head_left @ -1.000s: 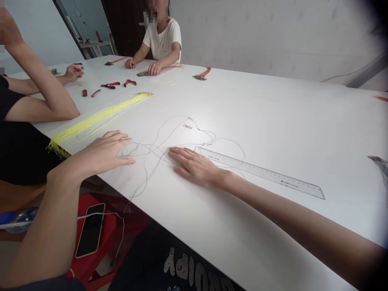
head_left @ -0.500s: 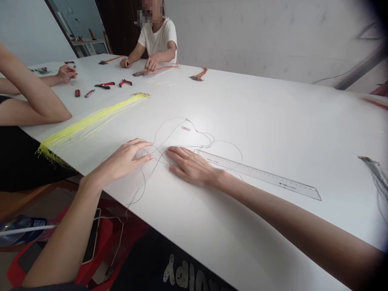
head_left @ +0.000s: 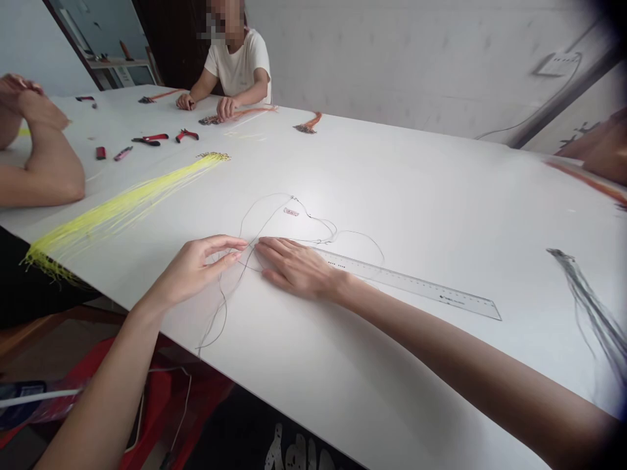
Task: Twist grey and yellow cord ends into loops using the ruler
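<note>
Thin dark cord [head_left: 267, 221] lies in loose loops on the white table [head_left: 421, 189]. My right hand [head_left: 298, 269] rests flat, palm down, over part of the cord. Its wrist side covers the near end of a clear ruler [head_left: 416, 282], which slants away to the right. Close to its fingertips is my left hand [head_left: 193, 267], thumb and fingers apart, touching or just above the cord where strands cross. Whether a strand lies between those fingers is too fine to see. A small pink-and-white label [head_left: 290, 212] sits beyond my hands, inside the loops.
Yellow cords [head_left: 132, 202] lie in a bundle at left, near pliers [head_left: 151, 140] and a co-worker's arm [head_left: 53, 163]. Across the table, a person in a white shirt [head_left: 242, 68] handles orange cords [head_left: 249, 113]. Grey cords [head_left: 580, 281] lie at right.
The view has swung slightly right. My left fingertips are nearer my right ones, which stay flat. The co-worker's forearm at left has lifted, and another person's hand shows at far right.
</note>
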A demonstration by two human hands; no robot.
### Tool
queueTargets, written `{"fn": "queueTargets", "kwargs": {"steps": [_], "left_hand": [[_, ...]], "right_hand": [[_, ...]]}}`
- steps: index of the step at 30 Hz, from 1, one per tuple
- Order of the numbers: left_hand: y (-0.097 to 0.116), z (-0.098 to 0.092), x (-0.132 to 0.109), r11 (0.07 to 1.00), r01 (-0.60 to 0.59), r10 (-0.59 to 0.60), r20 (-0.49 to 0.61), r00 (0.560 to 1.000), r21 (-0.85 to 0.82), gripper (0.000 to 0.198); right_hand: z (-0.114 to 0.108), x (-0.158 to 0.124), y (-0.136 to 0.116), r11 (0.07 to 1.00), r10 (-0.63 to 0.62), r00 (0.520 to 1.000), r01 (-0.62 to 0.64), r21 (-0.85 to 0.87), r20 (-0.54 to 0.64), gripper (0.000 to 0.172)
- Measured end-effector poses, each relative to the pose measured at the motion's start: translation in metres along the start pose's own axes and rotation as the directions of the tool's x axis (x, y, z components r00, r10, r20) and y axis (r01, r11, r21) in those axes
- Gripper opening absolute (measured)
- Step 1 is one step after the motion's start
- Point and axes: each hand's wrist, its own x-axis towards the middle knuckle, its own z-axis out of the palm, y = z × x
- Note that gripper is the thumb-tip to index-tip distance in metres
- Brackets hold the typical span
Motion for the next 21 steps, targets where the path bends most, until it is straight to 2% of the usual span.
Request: {"fn": "queueTargets", "kwargs": {"steps": [3, 6, 9, 11, 12, 14, 16, 18, 19, 20, 21], "left_hand": [[0.003, -0.008, 0.002, 0.988, 0.044, -0.034, 0.066, 0.997, -0.149, 0.033], [0.004, -0.02, 0.002, 0.986, 0.064, -0.04, 0.154, 0.987, -0.155, 0.027], [0.004, -0.034, 0.0, 0.997, 0.046, -0.022, 0.347, 0.937, -0.062, 0.032], [0.005, -0.042, -0.001, 1.0, 0.026, -0.026, 0.462, 0.887, 0.006, 0.033], [0.005, -0.045, -0.002, 0.999, 0.02, -0.037, 0.493, 0.869, 0.039, 0.034], [0.007, -0.052, -0.002, 0.994, 0.028, -0.076, 0.49, 0.868, 0.106, 0.036], [0.012, -0.058, -0.001, 0.988, 0.042, -0.107, 0.452, 0.886, 0.151, 0.038], [0.018, -0.065, 0.003, 0.99, 0.03, -0.093, 0.481, 0.872, 0.138, 0.039], [0.02, -0.067, 0.007, 0.996, -0.008, -0.044, 0.54, 0.84, 0.094, 0.041], [0.023, -0.07, 0.011, 0.998, -0.061, 0.036, 0.618, 0.785, 0.019, 0.042], [0.025, -0.071, 0.017, 0.99, -0.116, 0.139, 0.692, 0.709, -0.08, 0.043]], "right_hand": [[0.001, 0.001, -0.001, 0.998, -0.055, 0.998, 0.053, -0.044, -0.041, 0.038], [0.0, -0.004, -0.009, 0.981, -0.148, 0.988, 0.141, -0.133, -0.042, 0.032], [-0.004, -0.01, -0.015, 0.946, -0.267, 0.964, 0.264, -0.185, 0.012, 0.034], [-0.01, -0.012, -0.012, 0.954, -0.26, 0.965, 0.261, -0.149, 0.029, 0.033], [-0.015, -0.012, -0.006, 0.976, -0.189, 0.982, 0.189, -0.104, 0.014, 0.031], [-0.027, -0.013, 0.011, 0.998, 0.065, 0.997, -0.064, 0.012, -0.047, 0.028], [-0.041, -0.016, 0.035, 0.939, 0.337, 0.937, -0.327, 0.109, -0.092, 0.027], [-0.055, -0.022, 0.059, 0.892, 0.444, 0.892, -0.431, 0.14, -0.082, 0.025], [-0.061, -0.027, 0.069, 0.882, 0.46, 0.886, -0.448, 0.148, -0.057, 0.023], [-0.065, -0.032, 0.076, 0.875, 0.468, 0.884, -0.458, 0.157, -0.027, 0.019], [-0.068, -0.036, 0.081, 0.871, 0.469, 0.883, -0.464, 0.164, 0.004, 0.016]]}}
